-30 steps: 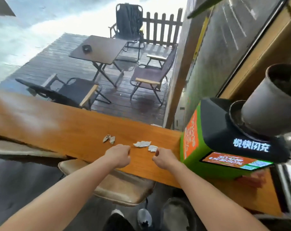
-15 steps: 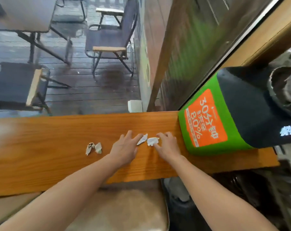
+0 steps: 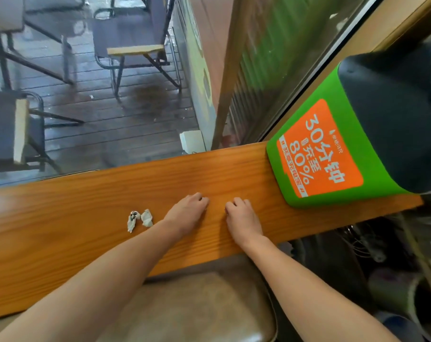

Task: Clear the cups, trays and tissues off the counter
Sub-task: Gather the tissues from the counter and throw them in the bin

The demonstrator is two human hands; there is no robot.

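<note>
Wooden counter: orange-brown plank running across the middle of the frame from left edge to right, grain lengthwise.

Left hand: centre of the frame, palm down on the counter, fingers curled under with the tips pressed to the wood. A small fleck of white shows at the fingertips; whether tissue is gripped beneath cannot be told.

Right hand: just right of the left hand, a narrow strip of bare wood between them. Palm down, fingers bent inward in a loose fist; anything held is hidden under the knuckles, so contents cannot be told.

Crumpled tissues: two small white scraps lying on the counter left of the left hand, near its wrist but not touching it. The left scrap carries dark marks; the two scraps sit side by side, touching or nearly so.

Charging kiosk: right of the frame, green body with an orange panel printed in white characters and "30" and "80%", dark top. It stands on the right end of the counter, apart from the right hand.

Padded stool: bottom centre, tan seat below the counter's near edge, between the forearms.

Folding chairs: upper left, on wet dark decking beyond the counter.
</note>
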